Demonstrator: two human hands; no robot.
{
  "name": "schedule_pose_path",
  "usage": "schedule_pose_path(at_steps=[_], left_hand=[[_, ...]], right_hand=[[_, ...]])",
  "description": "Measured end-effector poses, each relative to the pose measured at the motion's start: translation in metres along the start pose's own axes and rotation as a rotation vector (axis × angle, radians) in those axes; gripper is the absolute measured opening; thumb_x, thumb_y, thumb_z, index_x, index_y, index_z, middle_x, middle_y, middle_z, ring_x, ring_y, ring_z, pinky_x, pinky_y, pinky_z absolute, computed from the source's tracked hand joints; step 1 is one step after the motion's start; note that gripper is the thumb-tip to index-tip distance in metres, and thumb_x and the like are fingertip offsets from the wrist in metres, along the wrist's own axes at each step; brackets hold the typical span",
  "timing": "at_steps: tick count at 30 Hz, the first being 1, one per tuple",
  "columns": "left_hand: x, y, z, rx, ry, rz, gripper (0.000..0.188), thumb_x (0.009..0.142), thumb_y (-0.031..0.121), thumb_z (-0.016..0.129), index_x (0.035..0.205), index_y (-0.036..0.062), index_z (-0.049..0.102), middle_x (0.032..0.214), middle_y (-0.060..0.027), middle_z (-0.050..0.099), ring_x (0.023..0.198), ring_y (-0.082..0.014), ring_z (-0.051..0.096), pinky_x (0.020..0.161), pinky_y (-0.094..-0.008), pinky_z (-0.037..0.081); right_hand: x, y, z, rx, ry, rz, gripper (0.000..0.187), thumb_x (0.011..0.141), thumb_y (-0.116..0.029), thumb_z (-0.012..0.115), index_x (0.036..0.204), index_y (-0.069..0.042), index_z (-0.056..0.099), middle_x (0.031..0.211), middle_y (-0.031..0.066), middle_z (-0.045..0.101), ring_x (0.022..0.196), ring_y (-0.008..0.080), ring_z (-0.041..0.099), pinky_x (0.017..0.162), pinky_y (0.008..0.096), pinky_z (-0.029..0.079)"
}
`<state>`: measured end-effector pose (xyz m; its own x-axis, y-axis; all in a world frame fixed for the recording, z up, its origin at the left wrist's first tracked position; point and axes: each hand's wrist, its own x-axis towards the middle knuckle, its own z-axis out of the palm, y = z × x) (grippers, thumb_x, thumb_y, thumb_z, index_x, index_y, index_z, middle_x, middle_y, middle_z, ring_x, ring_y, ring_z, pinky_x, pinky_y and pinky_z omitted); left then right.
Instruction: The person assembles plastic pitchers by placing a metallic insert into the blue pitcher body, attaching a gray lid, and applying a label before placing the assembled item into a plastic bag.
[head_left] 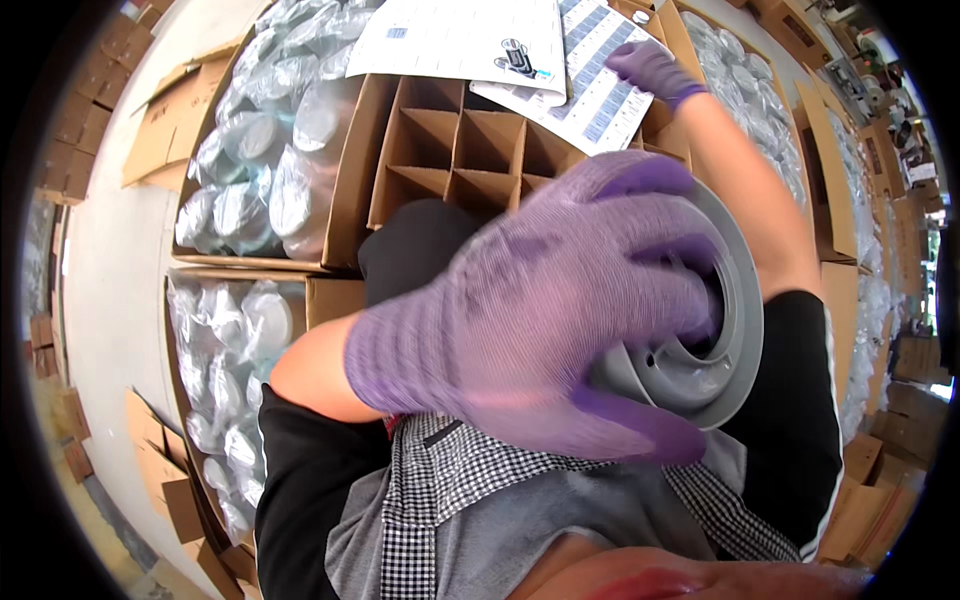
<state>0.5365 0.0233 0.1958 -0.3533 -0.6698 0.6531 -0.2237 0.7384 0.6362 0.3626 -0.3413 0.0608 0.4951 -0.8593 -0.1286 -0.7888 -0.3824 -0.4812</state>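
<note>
My left hand [560, 300], in a purple knit glove, is large and close in the middle of the view. Its fingers curl over the rim into the hollow of a grey round plastic part [738, 370] with stepped rings, while the thumb lies along its near side. Some motion blur softens the glove. Farther off at the upper right, my right hand [650, 70], gloved alike, is closed over the edge of a printed sheet [600, 85]; whatever its fingers hold is hidden. Another white sheet [450, 40] with a small dark picture overlaps that one.
Beneath the papers stands a cardboard box with dividers [490, 140]. Boxes of plastic-wrapped clear containers [250, 140] line the left, with more wrapped containers [740, 90] at the right. Cardboard flaps [180, 120] stick out at the left. A small white cap [640, 17] lies near the top.
</note>
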Motion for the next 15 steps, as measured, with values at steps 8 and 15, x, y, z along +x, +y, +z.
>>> schedule_pose_path(at_steps=[8,15], left_hand=[[-0.02,-0.09,-0.024,-0.446,0.097,-0.016,0.027,0.073,0.028,0.059,0.07,0.005,0.073,0.086,-0.0098,0.065,0.107,-0.0339,0.058,0.096,-0.044,0.047],[-0.019,-0.087,-0.024,-0.276,0.297,-0.177,0.03,0.079,0.021,0.048,0.07,-0.0015,0.067,0.091,-0.0172,0.066,0.112,-0.0393,0.058,0.102,-0.049,0.045]], right_hand=[[0.074,-0.012,0.146,-0.181,0.023,0.281,0.043,0.091,-0.039,0.06,0.116,-0.005,0.072,0.114,0.0177,0.072,0.111,0.0316,0.068,0.095,0.0425,0.054],[0.084,0.064,0.128,-0.672,0.138,-0.143,0.031,0.098,-0.026,0.052,0.112,-0.007,0.072,0.107,0.0174,0.072,0.095,0.0316,0.072,0.084,0.0441,0.057]])
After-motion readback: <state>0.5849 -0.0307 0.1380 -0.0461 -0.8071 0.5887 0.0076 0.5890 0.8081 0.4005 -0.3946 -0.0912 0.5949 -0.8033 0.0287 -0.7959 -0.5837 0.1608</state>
